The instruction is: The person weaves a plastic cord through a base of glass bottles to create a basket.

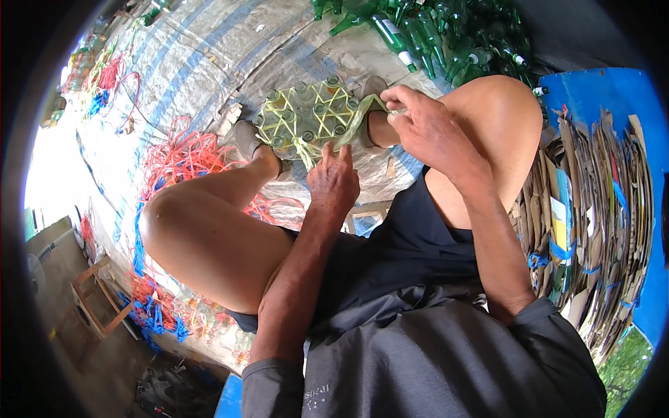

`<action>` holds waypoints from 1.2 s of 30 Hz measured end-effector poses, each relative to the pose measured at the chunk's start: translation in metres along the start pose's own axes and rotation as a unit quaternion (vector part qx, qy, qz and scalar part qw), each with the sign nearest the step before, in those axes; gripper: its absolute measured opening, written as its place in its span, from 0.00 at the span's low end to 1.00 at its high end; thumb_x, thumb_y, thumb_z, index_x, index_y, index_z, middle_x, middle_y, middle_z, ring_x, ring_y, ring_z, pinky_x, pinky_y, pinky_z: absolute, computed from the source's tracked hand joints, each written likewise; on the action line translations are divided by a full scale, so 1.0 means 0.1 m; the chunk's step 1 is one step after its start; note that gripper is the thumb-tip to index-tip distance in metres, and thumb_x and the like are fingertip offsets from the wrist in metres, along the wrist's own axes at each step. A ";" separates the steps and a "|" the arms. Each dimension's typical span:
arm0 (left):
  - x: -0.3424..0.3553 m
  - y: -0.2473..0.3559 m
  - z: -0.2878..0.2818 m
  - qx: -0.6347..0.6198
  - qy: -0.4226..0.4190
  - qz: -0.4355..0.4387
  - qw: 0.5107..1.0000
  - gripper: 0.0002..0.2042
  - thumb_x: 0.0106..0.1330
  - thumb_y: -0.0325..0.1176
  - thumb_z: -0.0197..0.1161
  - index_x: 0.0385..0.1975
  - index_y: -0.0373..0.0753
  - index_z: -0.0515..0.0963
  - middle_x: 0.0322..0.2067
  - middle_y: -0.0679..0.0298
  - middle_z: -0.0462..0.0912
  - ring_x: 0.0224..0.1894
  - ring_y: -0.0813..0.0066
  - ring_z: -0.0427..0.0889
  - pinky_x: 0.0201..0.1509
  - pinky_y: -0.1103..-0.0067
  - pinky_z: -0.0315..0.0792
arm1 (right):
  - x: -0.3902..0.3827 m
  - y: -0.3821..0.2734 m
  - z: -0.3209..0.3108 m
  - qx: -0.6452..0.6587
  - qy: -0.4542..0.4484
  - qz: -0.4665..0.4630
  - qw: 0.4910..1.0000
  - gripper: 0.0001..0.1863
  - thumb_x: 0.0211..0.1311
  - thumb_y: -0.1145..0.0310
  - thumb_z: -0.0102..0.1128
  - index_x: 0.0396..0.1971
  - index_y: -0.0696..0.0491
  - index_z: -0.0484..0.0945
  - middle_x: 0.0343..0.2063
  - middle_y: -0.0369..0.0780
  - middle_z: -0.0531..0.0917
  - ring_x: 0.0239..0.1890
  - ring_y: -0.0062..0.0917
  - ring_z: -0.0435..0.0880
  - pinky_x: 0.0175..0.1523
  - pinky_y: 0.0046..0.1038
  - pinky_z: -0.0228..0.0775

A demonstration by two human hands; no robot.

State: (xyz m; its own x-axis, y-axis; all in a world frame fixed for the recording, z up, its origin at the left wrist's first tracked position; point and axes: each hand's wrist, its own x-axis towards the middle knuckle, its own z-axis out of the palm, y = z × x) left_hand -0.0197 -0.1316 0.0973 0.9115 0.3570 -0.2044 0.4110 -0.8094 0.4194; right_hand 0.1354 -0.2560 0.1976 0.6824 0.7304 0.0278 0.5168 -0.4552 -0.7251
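Between my feet stands a bundle of clear glass bottles (319,109), upright and close together. Pale yellow-green plastic twine (287,113) crosses between their necks in a lattice, with a gathered knot at the near side. My left hand (334,182) is at that near edge, index and middle fingers pointing forward, the others curled by the strands below the knot; its thumb is mostly hidden. To the right, my right hand (426,127) is raised above my right foot, thumb and fingers pinching a loose length of the twine that loops back to the bundle.
Many green bottles (432,35) lie heaped at the far right. Tangled red twine (182,164) spreads over the striped sheet (188,59) at left. Bundled flat cardboard (599,230) leans against a blue panel (592,90) at right. A wooden frame (99,296) stands lower left.
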 end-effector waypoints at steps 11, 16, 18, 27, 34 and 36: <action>0.08 -0.06 -0.04 -0.066 -0.056 -0.048 0.995 0.24 0.57 0.32 0.64 0.54 0.35 0.67 0.47 0.46 0.79 0.45 0.44 0.81 0.48 0.59 0.75 | 0.16 0.62 1.12 0.338 0.091 0.410 0.842 0.17 0.61 0.65 0.59 0.46 0.58 0.74 0.35 0.41 0.78 0.34 0.22 0.78 0.36 0.28 0.75; 0.04 -0.11 -0.02 -0.077 -0.039 -0.046 0.995 0.18 0.57 0.32 0.61 0.48 0.37 0.74 0.43 0.48 0.81 0.45 0.47 0.82 0.48 0.59 0.74 | 0.06 0.70 1.42 0.407 0.064 0.530 0.741 0.12 0.61 0.59 0.60 0.38 0.51 0.75 0.30 0.39 0.79 0.33 0.29 0.79 0.34 0.36 0.74; 0.01 -0.14 -0.01 -0.073 -0.034 -0.029 0.996 0.09 0.58 0.32 0.60 0.36 0.38 0.79 0.40 0.50 0.82 0.42 0.48 0.82 0.46 0.60 0.75 | 0.09 0.81 1.57 0.476 0.056 0.526 0.703 0.12 0.61 0.59 0.60 0.39 0.50 0.75 0.31 0.38 0.80 0.34 0.30 0.80 0.36 0.38 0.74; -0.01 -0.13 -0.06 -0.051 -0.050 -0.017 0.997 0.06 0.58 0.31 0.58 0.28 0.38 0.81 0.35 0.53 0.83 0.38 0.51 0.83 0.43 0.61 0.77 | 0.12 0.89 1.49 0.662 0.109 0.464 0.578 0.06 0.62 0.62 0.60 0.27 0.46 0.77 0.20 0.29 0.77 0.20 0.19 0.72 0.34 0.34 0.73; -0.02 -0.20 -0.05 -0.074 -0.016 0.004 0.997 0.07 0.57 0.32 0.58 0.26 0.39 0.82 0.29 0.50 0.82 0.34 0.47 0.83 0.38 0.59 0.76 | 0.13 0.65 1.28 0.697 0.078 0.428 0.570 0.07 0.62 0.62 0.62 0.28 0.48 0.78 0.19 0.30 0.75 0.19 0.20 0.70 0.34 0.31 0.70; -0.04 -0.23 -0.06 -0.076 -0.029 -0.010 0.997 0.07 0.56 0.32 0.57 0.26 0.38 0.82 0.28 0.50 0.83 0.33 0.46 0.83 0.38 0.59 0.76 | 0.13 0.52 1.25 0.682 0.089 0.426 0.588 0.08 0.61 0.60 0.63 0.27 0.48 0.79 0.20 0.29 0.75 0.21 0.19 0.71 0.35 0.32 0.70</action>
State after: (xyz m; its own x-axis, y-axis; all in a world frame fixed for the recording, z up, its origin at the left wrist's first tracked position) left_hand -0.0327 -0.1116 0.0935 0.9026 0.3408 -0.2629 0.4304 -0.7214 0.5426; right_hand 0.1070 -0.2062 0.0741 0.4995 0.4133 -0.7613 -0.8640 0.3023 -0.4027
